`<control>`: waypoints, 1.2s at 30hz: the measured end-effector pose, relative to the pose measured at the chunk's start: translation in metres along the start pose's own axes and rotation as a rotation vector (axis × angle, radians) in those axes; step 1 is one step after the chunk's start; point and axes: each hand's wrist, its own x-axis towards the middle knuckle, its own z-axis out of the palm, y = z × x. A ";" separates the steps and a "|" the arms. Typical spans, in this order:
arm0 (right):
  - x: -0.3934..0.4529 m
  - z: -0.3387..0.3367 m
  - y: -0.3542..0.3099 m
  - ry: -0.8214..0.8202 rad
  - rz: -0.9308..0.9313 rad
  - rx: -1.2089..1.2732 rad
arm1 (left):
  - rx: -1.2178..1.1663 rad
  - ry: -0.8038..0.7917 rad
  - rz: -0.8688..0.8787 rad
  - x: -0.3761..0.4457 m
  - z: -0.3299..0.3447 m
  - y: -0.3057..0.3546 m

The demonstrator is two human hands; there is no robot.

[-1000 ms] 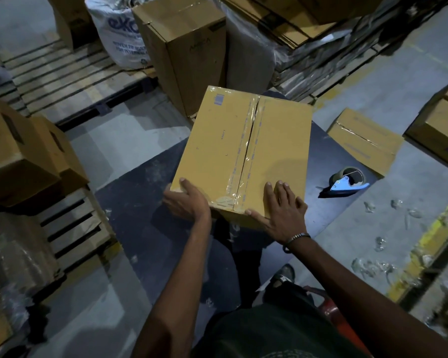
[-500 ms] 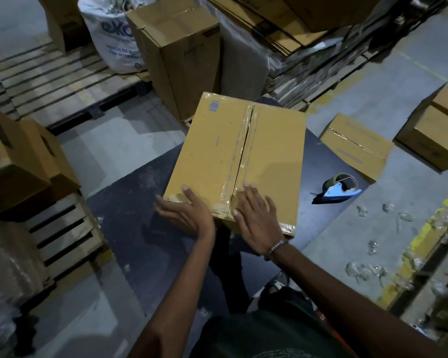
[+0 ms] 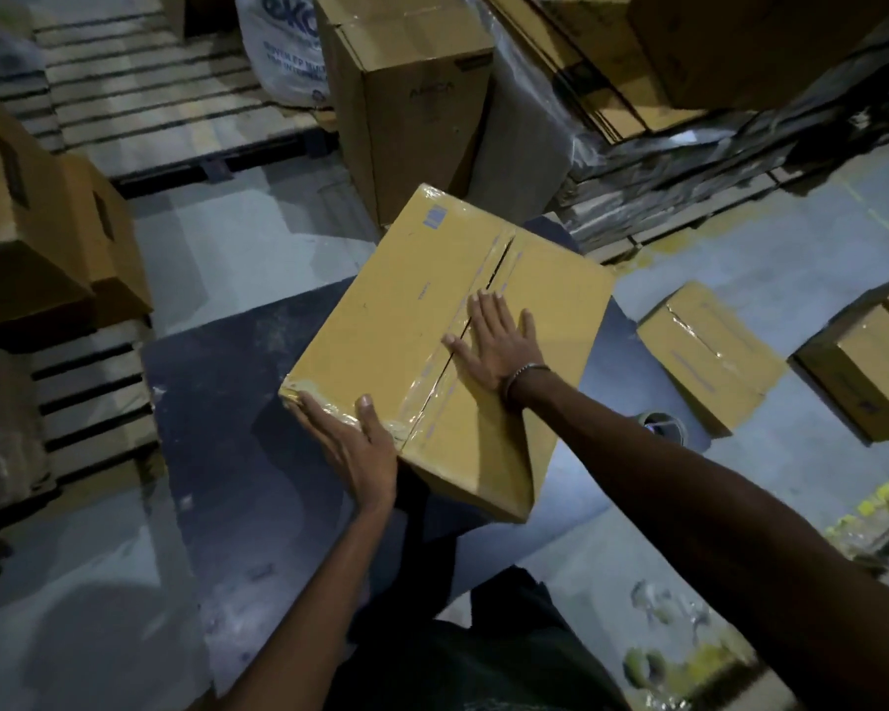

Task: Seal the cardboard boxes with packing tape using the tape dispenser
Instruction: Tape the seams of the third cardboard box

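Note:
A yellow-brown cardboard box (image 3: 396, 320) stands on a dark mat (image 3: 237, 413), with clear tape along its centre seam. My right hand (image 3: 499, 341) lies flat on the top, fingers straight, pressing on the tape beside the seam. My left hand (image 3: 350, 443) holds the box's near left corner, thumb on the top and fingers against the side. The tape dispenser (image 3: 663, 425) lies on the mat to the right, mostly hidden behind my right forearm.
Two taped boxes (image 3: 709, 356) (image 3: 863, 372) sit on the floor at right. A tall box (image 3: 411, 89) and a white sack (image 3: 288, 48) stand behind. Wooden pallets (image 3: 139, 100) and boxes (image 3: 32, 223) fill the left. Flattened cardboard stacks rise at back right.
My right hand slid up the seam from the near edge to the middle of the top. The left hand stays at the near left corner. The box has turned somewhat.

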 end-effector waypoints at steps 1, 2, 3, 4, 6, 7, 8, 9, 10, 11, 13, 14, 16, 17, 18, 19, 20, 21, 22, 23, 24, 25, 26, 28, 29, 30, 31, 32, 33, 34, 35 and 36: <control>0.013 -0.007 0.012 -0.004 -0.021 -0.008 | 0.025 0.001 0.000 0.001 0.000 -0.001; 0.025 -0.013 0.023 -0.007 -0.041 -0.013 | 0.047 -0.001 -0.008 0.001 0.001 -0.002; 0.037 -0.019 0.032 -0.010 -0.058 -0.011 | 0.070 0.000 -0.021 0.001 0.001 -0.003; 0.048 -0.025 0.042 -0.014 -0.069 -0.003 | 0.089 -0.002 -0.028 0.000 0.001 -0.002; 0.068 -0.036 0.060 0.002 -0.078 0.001 | 0.135 0.017 -0.035 -0.004 -0.001 0.006; 0.077 -0.042 0.067 0.012 -0.080 -0.003 | 0.163 0.036 -0.036 -0.006 -0.001 0.012; 0.085 -0.046 0.072 0.016 -0.086 -0.011 | 0.185 0.053 -0.045 -0.007 0.002 0.017; 0.092 -0.051 0.075 0.009 -0.098 -0.019 | 0.209 0.071 -0.067 -0.009 0.005 0.022; 0.096 -0.054 0.077 0.001 -0.114 -0.034 | 0.236 0.106 -0.103 -0.013 0.010 0.027; 0.099 -0.058 0.076 0.000 -0.132 -0.044 | 0.259 0.160 -0.141 -0.017 0.017 0.033; 0.110 -0.066 0.071 0.015 -0.167 -0.044 | 0.276 0.287 -0.208 -0.022 0.035 0.046; 0.117 -0.072 0.067 0.024 -0.173 -0.032 | 0.251 0.336 -0.258 -0.024 0.046 0.054; 0.137 -0.086 0.058 0.003 -0.127 0.011 | 0.189 0.410 -0.362 -0.023 0.064 0.060; 0.149 -0.092 0.054 -0.025 -0.072 0.052 | 0.163 0.445 -0.415 -0.021 0.069 0.058; 0.161 -0.098 0.050 -0.060 -0.011 0.110 | 0.142 0.472 -0.466 -0.019 0.071 0.055; 0.173 -0.102 0.048 -0.083 0.040 0.178 | 0.149 0.483 -0.501 -0.017 0.072 0.047; 0.180 -0.106 0.046 -0.095 0.068 0.222 | 0.165 0.497 -0.505 -0.017 0.073 0.043; 0.186 -0.108 0.047 -0.103 0.065 0.243 | 0.182 0.511 -0.496 -0.017 0.073 0.040; 0.192 -0.109 0.053 -0.122 0.042 0.239 | 0.203 0.519 -0.468 -0.019 0.074 0.039; 0.194 -0.112 0.059 -0.140 0.009 0.247 | 0.219 0.531 -0.441 -0.020 0.075 0.040; 0.196 -0.114 0.068 -0.160 -0.009 0.269 | 0.220 0.544 -0.429 -0.021 0.074 0.041; 0.192 -0.118 0.077 -0.195 0.011 0.309 | 0.210 0.544 -0.428 -0.021 0.073 0.041; 0.185 -0.123 0.086 -0.234 0.050 0.375 | 0.184 0.540 -0.433 -0.021 0.072 0.041; 0.170 -0.125 0.104 -0.269 0.128 0.483 | 0.105 0.496 -0.472 -0.023 0.068 0.038; 0.163 -0.122 0.112 -0.253 0.132 0.513 | 0.072 0.486 -0.492 -0.027 0.066 0.036; 0.155 -0.118 0.119 -0.229 0.128 0.530 | 0.040 0.477 -0.527 -0.034 0.065 0.033; 0.148 -0.112 0.126 -0.198 0.131 0.529 | 0.014 0.470 -0.557 -0.045 0.066 0.028; 0.142 -0.108 0.130 -0.174 0.131 0.513 | -0.012 0.454 -0.587 -0.058 0.068 0.022; 0.138 -0.103 0.134 -0.145 0.122 0.472 | -0.031 0.432 -0.614 -0.070 0.071 0.018; 0.135 -0.099 0.138 -0.118 0.109 0.417 | -0.044 0.402 -0.639 -0.080 0.074 0.014; 0.132 -0.096 0.141 -0.100 0.084 0.381 | -0.049 0.372 -0.640 -0.085 0.074 0.014; 0.129 -0.096 0.142 -0.098 0.062 0.370 | -0.065 0.350 -0.635 -0.084 0.071 0.017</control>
